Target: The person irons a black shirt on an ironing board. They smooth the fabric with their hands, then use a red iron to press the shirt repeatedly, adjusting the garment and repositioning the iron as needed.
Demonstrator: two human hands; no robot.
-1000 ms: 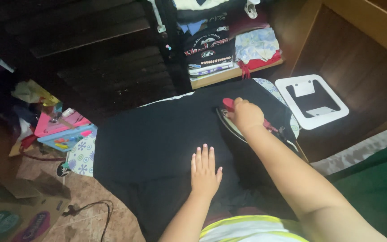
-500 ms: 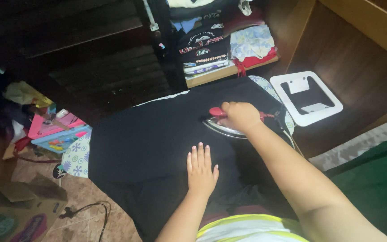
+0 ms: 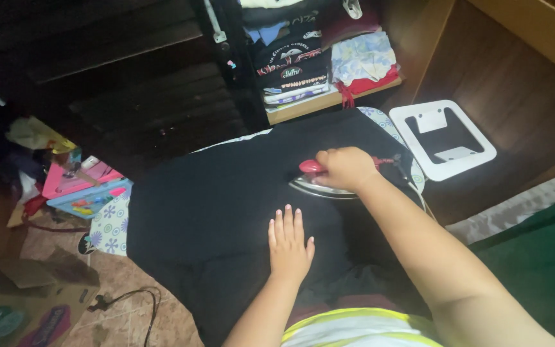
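On the black cloth the left hand lies flat and open — the right hand grips the iron by its red handle.

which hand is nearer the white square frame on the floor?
Right. The right hand grips the iron on the black garment, just left of the white square frame. The left hand lies flat on the garment, further away and nearer the person.
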